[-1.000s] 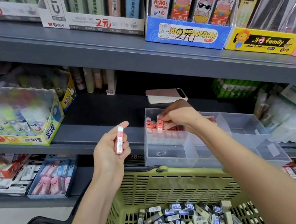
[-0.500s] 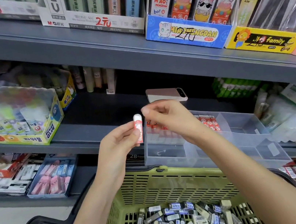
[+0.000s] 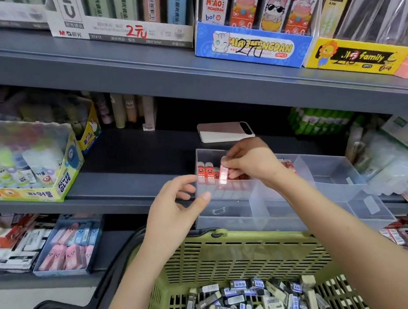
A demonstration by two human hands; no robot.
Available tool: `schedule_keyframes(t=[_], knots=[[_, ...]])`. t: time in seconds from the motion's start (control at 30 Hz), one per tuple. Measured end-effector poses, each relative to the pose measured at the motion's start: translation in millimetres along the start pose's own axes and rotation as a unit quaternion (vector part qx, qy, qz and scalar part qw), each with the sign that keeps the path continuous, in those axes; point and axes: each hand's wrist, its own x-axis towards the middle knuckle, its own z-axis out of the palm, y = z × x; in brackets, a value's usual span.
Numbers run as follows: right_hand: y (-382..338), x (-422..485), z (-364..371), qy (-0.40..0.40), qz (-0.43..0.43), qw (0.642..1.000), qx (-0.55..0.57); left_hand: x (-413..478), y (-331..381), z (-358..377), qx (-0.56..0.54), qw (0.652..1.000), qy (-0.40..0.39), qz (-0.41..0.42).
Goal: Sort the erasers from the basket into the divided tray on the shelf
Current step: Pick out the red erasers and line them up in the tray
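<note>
Pinched between thumb and fingertips of our right hand (image 3: 250,163) is a red-sleeved eraser (image 3: 223,175), near upright, hanging over the clear divided tray (image 3: 333,177) in its nine o'clock compartment, right beside the row of red erasers (image 3: 208,172) already standing there. Our left hand (image 3: 177,211) hovers at seven o'clock of that pinch, fingers loosely spread and holding nothing, close against the tray's outer wall. Now the risks, as we judge them: the next slot in the row looks tight, so a tilted entry could knock the standing neighbours over like dominoes; a light pinch on that glossy sleeve could let the eraser slip and drop into the green basket (image 3: 238,252) at six o'clock; and the tray seems to jut past the edge of the shelf (image 3: 126,174), so a heavy press might tip it. What we can't read: our fingers cover the eraser's far side and much of the row behind the hand, glare whitens the eraser's lower end, the tray's three o'clock sections are hazy, and the basket with its loose erasers (image 3: 246,304) is cut off at the bottom edge
</note>
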Motion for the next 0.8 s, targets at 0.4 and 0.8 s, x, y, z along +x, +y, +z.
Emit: schedule_keyframes(t=[0.4, 0.8], knots=[[-6.2, -17.6, 7.8, 0.044, -0.158, 0.963, -0.215, 4.6, -3.4, -3.0, 0.018, 1.0, -0.021, 0.0], [124.3, -161.6, -44.1, -0.028, -0.024, 0.994, -0.107, -34.7, 10.7, 25.1, 0.188, 0.93, 0.164, 0.27]])
